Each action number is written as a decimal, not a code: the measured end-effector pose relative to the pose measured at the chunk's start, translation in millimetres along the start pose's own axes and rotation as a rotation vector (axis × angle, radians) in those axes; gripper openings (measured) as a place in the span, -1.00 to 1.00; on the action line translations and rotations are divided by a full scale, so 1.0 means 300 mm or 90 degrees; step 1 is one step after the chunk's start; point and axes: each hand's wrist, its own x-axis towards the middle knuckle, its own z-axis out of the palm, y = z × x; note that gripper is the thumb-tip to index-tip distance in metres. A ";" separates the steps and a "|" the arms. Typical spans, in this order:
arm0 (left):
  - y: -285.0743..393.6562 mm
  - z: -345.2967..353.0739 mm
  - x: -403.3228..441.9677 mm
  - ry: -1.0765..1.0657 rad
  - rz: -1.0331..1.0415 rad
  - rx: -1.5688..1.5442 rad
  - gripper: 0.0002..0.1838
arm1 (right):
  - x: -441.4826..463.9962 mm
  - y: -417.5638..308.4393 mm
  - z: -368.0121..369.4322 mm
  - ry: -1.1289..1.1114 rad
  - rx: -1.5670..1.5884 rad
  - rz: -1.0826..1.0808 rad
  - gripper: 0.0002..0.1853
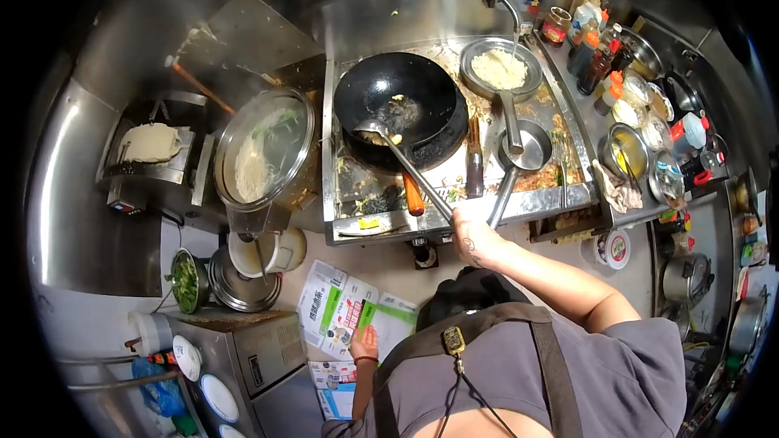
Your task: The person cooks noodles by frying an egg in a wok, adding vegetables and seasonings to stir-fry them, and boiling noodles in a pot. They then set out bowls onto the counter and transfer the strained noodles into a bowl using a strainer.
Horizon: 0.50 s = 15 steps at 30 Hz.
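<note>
My right hand (474, 235) is closed around the long metal handle of a wok ladle (415, 177). The ladle's head lies inside the left edge of a black wok (422, 85), which holds a little liquid and some pale bits. The wok's wooden handle (413, 195) points toward me, left of the ladle's shaft. Low on my left side, my left hand (365, 344) hangs in front of printed cardboard (341, 300); its fingers look extended and nothing shows in them. Whether it touches the cardboard I cannot tell.
Right of the wok stand a strainer with pale food (499, 69), a small saucepan (531, 146) and a brush (475, 162). Sauce bottles (596, 65) and bowls (625, 150) crowd the right counter. A large pot of noodles (264, 150) sits left, above a bowl of greens (188, 280).
</note>
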 end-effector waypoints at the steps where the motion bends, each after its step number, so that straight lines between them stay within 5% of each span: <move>1: -0.030 -0.014 0.003 0.025 -0.019 0.007 -0.56 | -0.004 -0.004 0.009 0.001 0.001 0.003 -0.49; 8: -0.062 -0.097 0.118 -0.013 -0.194 0.025 -0.61 | -0.001 -0.003 0.018 0.035 0.004 -0.030 -0.56; 10: -0.056 -0.074 0.126 0.013 -0.128 0.015 -0.62 | -0.004 -0.016 -0.031 0.077 -0.010 -0.059 -0.57; 12: -0.024 -0.041 0.113 0.041 -0.057 0.005 -0.63 | -0.027 -0.111 -0.181 -0.122 0.377 0.216 -0.66; 15: 0.047 0.072 -0.020 0.038 0.019 0.018 -0.64 | -0.021 0.003 -0.152 -0.098 0.717 0.295 -0.86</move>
